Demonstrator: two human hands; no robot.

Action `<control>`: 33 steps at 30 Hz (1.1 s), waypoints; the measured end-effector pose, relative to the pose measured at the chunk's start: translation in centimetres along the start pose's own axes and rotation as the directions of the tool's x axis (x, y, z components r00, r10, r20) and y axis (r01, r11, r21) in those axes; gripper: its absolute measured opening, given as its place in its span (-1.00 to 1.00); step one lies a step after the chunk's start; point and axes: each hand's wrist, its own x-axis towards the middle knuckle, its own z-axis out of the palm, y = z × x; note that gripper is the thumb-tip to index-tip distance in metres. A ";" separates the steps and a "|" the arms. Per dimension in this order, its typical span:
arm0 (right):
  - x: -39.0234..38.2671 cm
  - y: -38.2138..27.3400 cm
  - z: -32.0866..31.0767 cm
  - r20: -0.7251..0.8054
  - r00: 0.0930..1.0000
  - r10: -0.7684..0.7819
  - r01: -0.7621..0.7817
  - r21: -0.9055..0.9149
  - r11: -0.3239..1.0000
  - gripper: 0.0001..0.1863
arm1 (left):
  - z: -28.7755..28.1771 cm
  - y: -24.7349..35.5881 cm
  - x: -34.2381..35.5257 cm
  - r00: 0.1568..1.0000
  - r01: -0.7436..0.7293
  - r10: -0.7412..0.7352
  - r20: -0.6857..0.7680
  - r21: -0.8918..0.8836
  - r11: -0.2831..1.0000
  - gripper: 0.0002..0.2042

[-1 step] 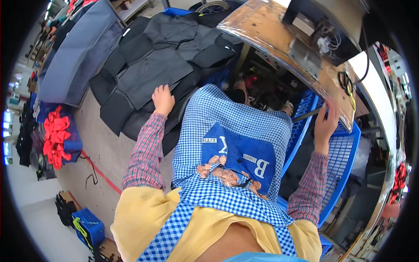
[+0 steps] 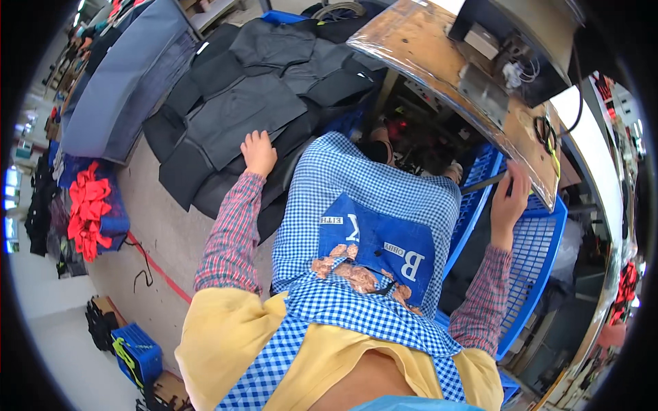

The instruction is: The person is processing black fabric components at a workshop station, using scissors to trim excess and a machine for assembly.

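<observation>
My left hand (image 2: 258, 154) rests with its fingers extended on a pile of dark grey and black fabric pieces (image 2: 240, 113) to my left. Nothing shows in its grasp. My right hand (image 2: 509, 198) is raised beside the front edge of the wooden sewing table (image 2: 401, 31), above a blue plastic basket (image 2: 531, 253). Its fingers are loosely bent and apart from the thumb, and I see nothing between them. Black-handled scissors (image 2: 545, 133) lie on the table just beyond it. A blue checked apron (image 2: 370, 168) covers my lap.
A dark machine (image 2: 548, 41) stands on the table, and a dark bar (image 2: 480, 182) juts out beneath it. Red fabric pieces (image 2: 89, 209) hang over a blue bin at left. A grey-covered stack (image 2: 123, 89) stands behind. Another blue crate (image 2: 139, 353) sits at lower left.
The view has shifted slightly. My right hand has moved a little left, away from the table edge. My left hand stays on the fabric pile.
</observation>
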 end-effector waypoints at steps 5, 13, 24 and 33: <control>-5.1 -0.9 -0.3 0.063 0.987 0.145 -0.147 0.029 0.989 -0.79 | 2.7 -1.7 2.6 0.997 -0.072 0.070 0.015 0.194 0.978 -0.77; -6.2 -2.3 0.3 0.155 0.942 0.297 -0.313 0.099 0.944 -0.80 | 1.1 -1.9 2.4 0.990 -0.129 0.141 -0.025 0.277 0.952 -0.87; -4.6 -8.3 1.1 0.389 0.837 0.385 -0.529 0.392 0.753 -0.75 | -9.1 0.6 2.5 0.963 -0.251 0.231 -0.136 -0.158 0.955 -0.77; -2.4 -11.1 4.0 0.777 0.482 0.405 -0.858 0.512 0.038 -0.48 | -18.0 10.7 -5.8 0.843 -0.464 0.525 -0.116 -0.649 0.603 -0.76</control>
